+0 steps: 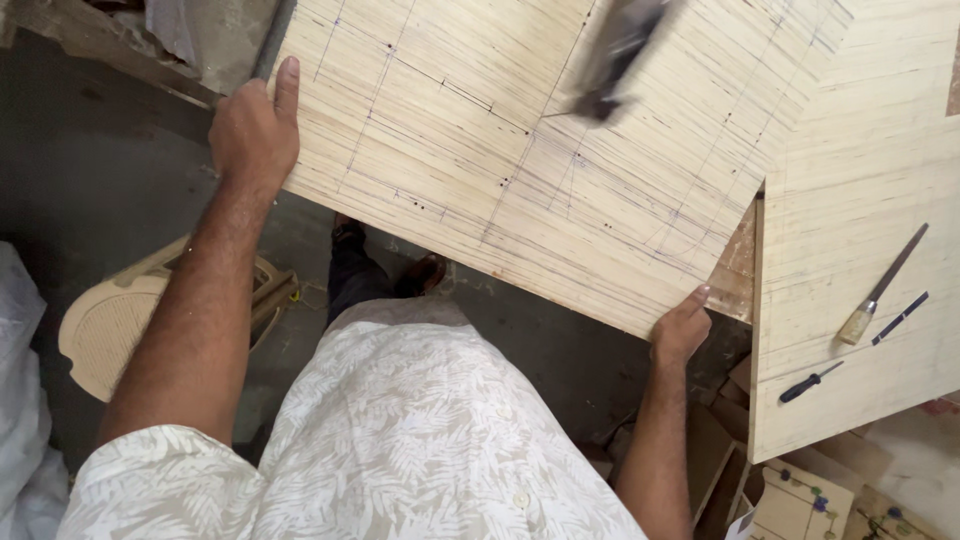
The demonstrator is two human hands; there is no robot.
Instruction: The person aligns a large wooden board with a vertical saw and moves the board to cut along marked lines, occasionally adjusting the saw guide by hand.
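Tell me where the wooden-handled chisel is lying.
In the head view, the chisel lies on the right-hand board, beside a dark pen, right of the right hand.

There is one view only, from the camera on my head, looking steeply down past my chest and my patterned shirt [400, 430] to the floor [90, 170]. It sits close: both my forearms run up from the lower edge, my left hand [252, 130] at upper left and my right hand [680, 325] at lower right. The marked plywood sheet [520, 150] fills the top middle, cut off by the upper edge. The workbench board [860, 200] runs off the right side.
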